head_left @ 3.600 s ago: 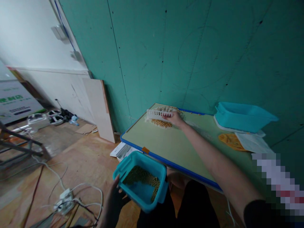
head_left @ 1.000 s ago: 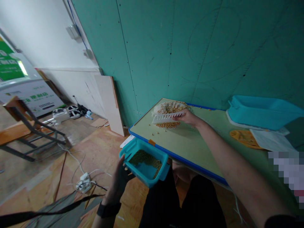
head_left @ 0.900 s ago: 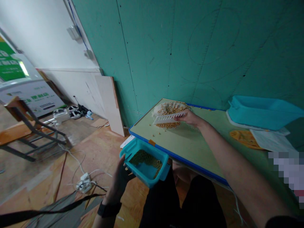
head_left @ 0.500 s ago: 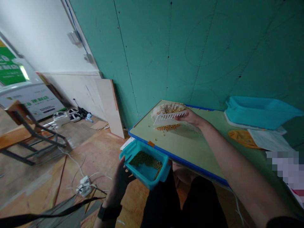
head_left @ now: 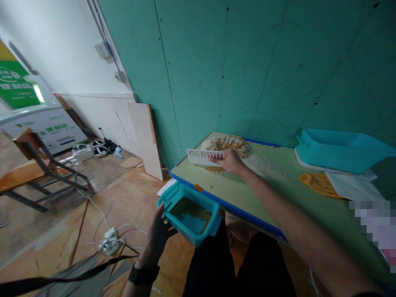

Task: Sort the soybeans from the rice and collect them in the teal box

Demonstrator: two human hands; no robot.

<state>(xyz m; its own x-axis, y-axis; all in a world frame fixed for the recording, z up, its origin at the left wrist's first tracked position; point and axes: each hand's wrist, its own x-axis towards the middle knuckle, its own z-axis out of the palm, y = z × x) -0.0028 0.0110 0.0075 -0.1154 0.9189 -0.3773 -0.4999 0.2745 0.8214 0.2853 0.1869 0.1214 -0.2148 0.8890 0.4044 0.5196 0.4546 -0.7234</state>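
Note:
My right hand (head_left: 229,160) grips a white slotted plastic strip (head_left: 201,156) laid flat on the green table (head_left: 235,189), with a small clump of yellow beans (head_left: 214,168) under it. Behind it a heap of beans (head_left: 228,144) lies beside a patch of white grains (head_left: 266,167) at the table's far left corner. Below the table's blue front edge, my left hand (head_left: 158,235) holds a small teal tub (head_left: 189,213) partly filled with beans.
A large teal bin (head_left: 340,149) stands at the back right on white paper (head_left: 351,185), near an orange disc (head_left: 316,183). A board (head_left: 145,138) leans on the green wall. A power strip (head_left: 109,239) and cables lie on the wooden floor. A metal frame (head_left: 43,173) stands at the left.
My right hand has drawn the white strip and some beans away from the heap, toward the table's front left edge. The teal tub stays held at the edge.

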